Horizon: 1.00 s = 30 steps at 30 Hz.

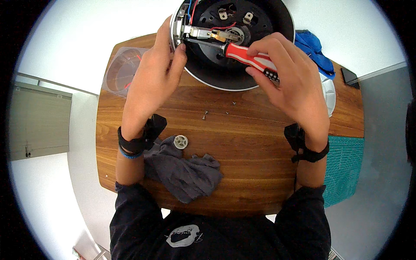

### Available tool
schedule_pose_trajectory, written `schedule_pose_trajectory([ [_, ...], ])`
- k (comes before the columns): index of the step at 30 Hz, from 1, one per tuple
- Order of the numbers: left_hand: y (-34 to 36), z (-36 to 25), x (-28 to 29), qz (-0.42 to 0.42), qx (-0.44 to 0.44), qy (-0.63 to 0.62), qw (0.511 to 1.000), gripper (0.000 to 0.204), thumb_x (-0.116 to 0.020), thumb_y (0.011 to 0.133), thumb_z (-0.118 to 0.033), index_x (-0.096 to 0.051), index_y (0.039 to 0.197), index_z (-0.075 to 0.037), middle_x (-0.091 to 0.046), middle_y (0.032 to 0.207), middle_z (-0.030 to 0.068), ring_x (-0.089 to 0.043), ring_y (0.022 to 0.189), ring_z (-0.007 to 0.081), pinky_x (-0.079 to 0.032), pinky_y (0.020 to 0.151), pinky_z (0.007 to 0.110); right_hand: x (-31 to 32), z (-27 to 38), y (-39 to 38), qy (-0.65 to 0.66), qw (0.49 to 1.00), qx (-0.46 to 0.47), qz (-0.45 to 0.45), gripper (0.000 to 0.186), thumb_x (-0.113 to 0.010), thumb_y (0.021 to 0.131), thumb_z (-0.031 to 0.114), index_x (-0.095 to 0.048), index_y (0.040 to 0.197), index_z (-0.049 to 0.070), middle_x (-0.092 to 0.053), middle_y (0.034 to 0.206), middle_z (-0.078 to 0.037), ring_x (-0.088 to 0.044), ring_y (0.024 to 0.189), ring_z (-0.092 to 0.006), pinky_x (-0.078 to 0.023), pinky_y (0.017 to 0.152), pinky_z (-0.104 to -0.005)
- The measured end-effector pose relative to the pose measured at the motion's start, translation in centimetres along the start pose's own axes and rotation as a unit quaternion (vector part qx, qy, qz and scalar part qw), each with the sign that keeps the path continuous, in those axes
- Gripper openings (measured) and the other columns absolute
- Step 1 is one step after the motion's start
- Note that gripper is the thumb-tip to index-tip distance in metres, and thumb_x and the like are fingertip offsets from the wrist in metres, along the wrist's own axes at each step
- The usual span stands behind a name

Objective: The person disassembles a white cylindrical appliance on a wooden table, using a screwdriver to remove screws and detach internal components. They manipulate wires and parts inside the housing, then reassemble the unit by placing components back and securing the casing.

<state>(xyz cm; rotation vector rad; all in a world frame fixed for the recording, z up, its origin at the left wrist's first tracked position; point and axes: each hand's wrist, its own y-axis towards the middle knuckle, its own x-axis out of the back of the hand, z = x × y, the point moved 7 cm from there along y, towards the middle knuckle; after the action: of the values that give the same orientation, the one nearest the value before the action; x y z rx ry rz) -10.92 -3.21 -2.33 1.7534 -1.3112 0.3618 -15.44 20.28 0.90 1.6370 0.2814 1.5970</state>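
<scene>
We see the left hand point(151, 71) pinching the rim of a black round housing point(200, 68), its thumb inside the wall and its fingers round the outside, seemingly to keep the piece from turning; the housing lies just beyond that hand and reaches across to the right one. Our right hand point(292, 73) pinches the red-and-white handle of a screwdriver point(242, 54) between thumb and fingers, with the shaft pointing left, its tip beside the left thumb at the wall. Held so flat, the tool probably has to pass under the metal bracket point(197, 31) to meet a fastener from inside, though we cannot tell whether it is seated in one. Nearer us, between the two hands, loose screws point(204, 117) lie on the table point(255, 173), perhaps so they stay in sight and within reach. Closer in from the left hand, a white wheel-like part point(180, 141) rests against a grey cloth point(186, 173), and a clear plastic box point(115, 71) sits just outside that hand, handy for small pieces.
</scene>
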Motion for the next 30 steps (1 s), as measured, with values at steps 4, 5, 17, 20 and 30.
schedule_pose_trajectory([
  [4,-0.1,-0.1,0.1,-0.003,-0.006,-0.012,1.000,0.061,-0.058,0.114,-0.011,-0.035,0.170,-0.004,-0.069,0.085,0.0220,-0.076,0.077,0.0372,-0.057,0.075,0.044,0.6,0.3,0.3,-0.047,0.999,0.013,0.002,0.037,-0.090,0.083,0.006,-0.074,0.115,0.011,-0.074,0.116,-0.007,-0.072,0.100,-0.0316,-0.056,0.084,-0.0414],
  [5,0.0,-0.1,0.1,-0.004,-0.008,-0.007,1.000,0.061,-0.058,0.114,-0.011,-0.035,0.169,-0.004,-0.069,0.085,0.0220,-0.076,0.078,0.0373,-0.057,0.075,0.044,0.7,0.2,0.4,-0.057,0.998,0.016,0.000,0.038,-0.091,0.081,0.006,-0.075,0.116,0.011,-0.075,0.116,-0.006,-0.072,0.100,-0.0314,-0.056,0.084,-0.0415],
  [17,0.0,0.3,0.2,-0.012,-0.014,0.003,1.000,0.061,-0.058,0.114,-0.012,-0.035,0.170,-0.004,-0.071,0.087,0.0235,-0.076,0.076,0.0361,-0.057,0.074,0.044,-0.3,-1.1,-0.2,0.098,0.992,-0.070,-0.035,0.026,-0.082,0.101,0.024,-0.073,0.120,0.008,-0.076,0.110,-0.013,-0.075,0.094,-0.0391,-0.059,0.076,-0.0464],
  [20,0.0,0.3,0.3,-0.002,-0.001,-0.002,1.000,0.061,-0.058,0.114,-0.012,-0.035,0.170,-0.004,-0.071,0.086,0.0234,-0.077,0.077,0.0349,-0.057,0.073,0.044,-0.8,-1.3,-0.4,0.088,0.991,-0.098,-0.002,0.027,-0.078,0.106,0.029,-0.069,0.119,0.007,-0.076,0.106,-0.018,-0.076,0.092,-0.0426,-0.060,0.073,-0.0491],
  [30,-0.1,0.1,0.0,-0.002,-0.001,-0.010,1.000,0.062,-0.059,0.113,-0.011,-0.036,0.170,-0.006,-0.072,0.087,0.0224,-0.078,0.080,0.0368,-0.058,0.074,0.046,-0.6,-0.8,-0.5,0.013,0.991,-0.120,0.058,0.025,-0.077,0.105,0.027,-0.063,0.118,0.010,-0.074,0.105,-0.014,-0.075,0.090,-0.0421,-0.059,0.071,-0.0502],
])
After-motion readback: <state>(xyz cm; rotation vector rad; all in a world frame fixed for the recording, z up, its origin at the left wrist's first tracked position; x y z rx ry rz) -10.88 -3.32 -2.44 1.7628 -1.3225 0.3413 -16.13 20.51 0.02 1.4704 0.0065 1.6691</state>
